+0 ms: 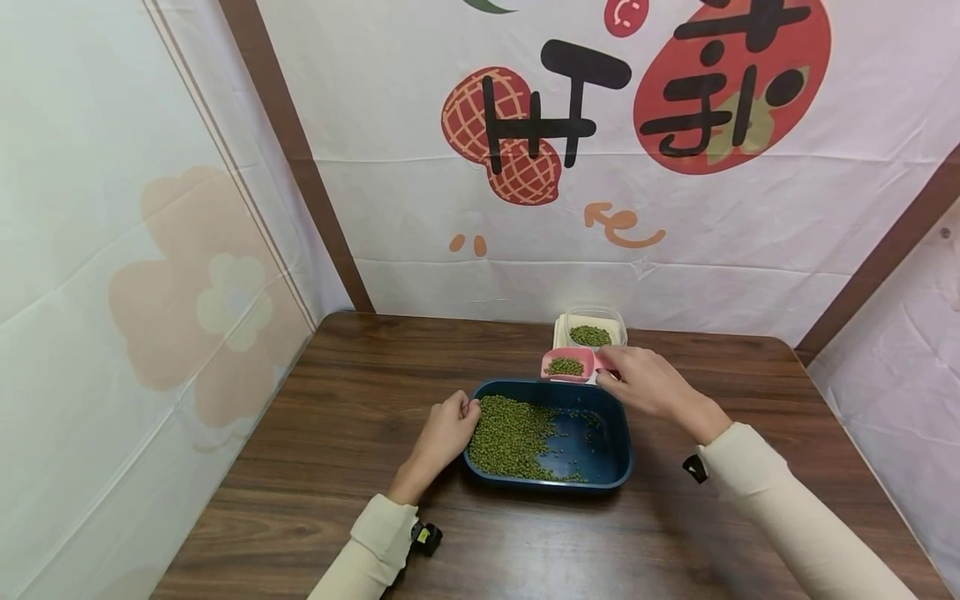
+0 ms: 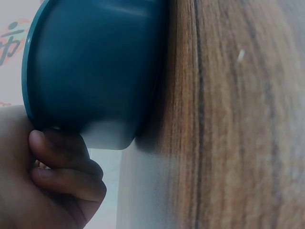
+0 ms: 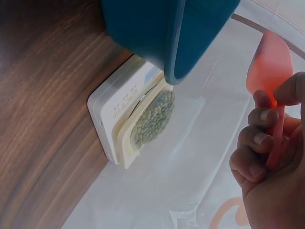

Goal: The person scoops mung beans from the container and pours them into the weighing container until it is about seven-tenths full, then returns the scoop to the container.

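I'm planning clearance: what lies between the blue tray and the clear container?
In the head view, the pink scoop, carrying green beans, appears between tray and container, held in the right hand.

The handle of the pink scoop (image 1: 587, 362) is mostly hidden by the right grip (image 1: 651, 382) from the head view, and its green beans (image 1: 564, 367) are out of sight from the right wrist. Left of that grip, the lettering on the white device (image 3: 108, 121) blurs past reading. Above the left grip (image 2: 66, 176) — in its own wrist view — the top edge crops the blue basin (image 2: 100, 67).
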Action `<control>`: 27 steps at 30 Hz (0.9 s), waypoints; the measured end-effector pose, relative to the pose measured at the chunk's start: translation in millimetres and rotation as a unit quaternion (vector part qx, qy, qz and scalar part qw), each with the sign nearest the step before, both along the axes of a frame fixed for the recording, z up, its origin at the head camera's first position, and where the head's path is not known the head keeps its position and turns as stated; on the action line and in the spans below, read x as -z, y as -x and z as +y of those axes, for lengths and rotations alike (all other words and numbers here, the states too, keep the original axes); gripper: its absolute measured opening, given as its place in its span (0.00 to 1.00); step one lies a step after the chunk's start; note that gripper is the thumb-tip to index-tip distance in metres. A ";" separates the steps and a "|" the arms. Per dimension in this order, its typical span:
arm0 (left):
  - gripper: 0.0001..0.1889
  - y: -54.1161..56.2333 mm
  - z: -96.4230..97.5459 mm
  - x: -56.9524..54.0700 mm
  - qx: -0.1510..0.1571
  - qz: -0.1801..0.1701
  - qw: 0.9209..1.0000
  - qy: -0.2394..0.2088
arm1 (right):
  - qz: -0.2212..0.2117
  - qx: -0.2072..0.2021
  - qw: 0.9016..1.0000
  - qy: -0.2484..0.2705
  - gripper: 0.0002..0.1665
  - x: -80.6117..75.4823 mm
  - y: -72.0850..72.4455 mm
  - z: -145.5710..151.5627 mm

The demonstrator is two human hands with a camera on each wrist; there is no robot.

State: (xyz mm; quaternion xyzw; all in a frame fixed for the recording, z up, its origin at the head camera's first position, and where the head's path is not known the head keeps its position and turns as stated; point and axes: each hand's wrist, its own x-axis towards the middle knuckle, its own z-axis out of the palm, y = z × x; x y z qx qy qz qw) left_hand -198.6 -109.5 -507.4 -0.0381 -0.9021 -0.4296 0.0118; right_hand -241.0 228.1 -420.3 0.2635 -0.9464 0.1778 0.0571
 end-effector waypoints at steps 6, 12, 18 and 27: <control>0.18 0.9 -0.4 -0.1 -0.001 0.007 1.000 0.003 | 0.002 0.008 1.000 -0.002 0.07 -3.3 5.1 3.9; 0.18 0.6 -0.6 -0.8 -0.001 0.007 1.000 0.000 | -0.008 0.019 1.000 0.001 0.09 -5.3 10.2 7.8; 0.18 0.5 -1.1 0.2 0.004 0.003 1.000 0.003 | -0.003 0.026 1.000 -0.001 0.08 -3.8 16.4 12.9; 0.18 -0.4 -0.8 -0.2 0.004 0.002 1.000 0.002 | -0.005 0.050 0.999 0.010 0.09 -6.5 26.5 25.8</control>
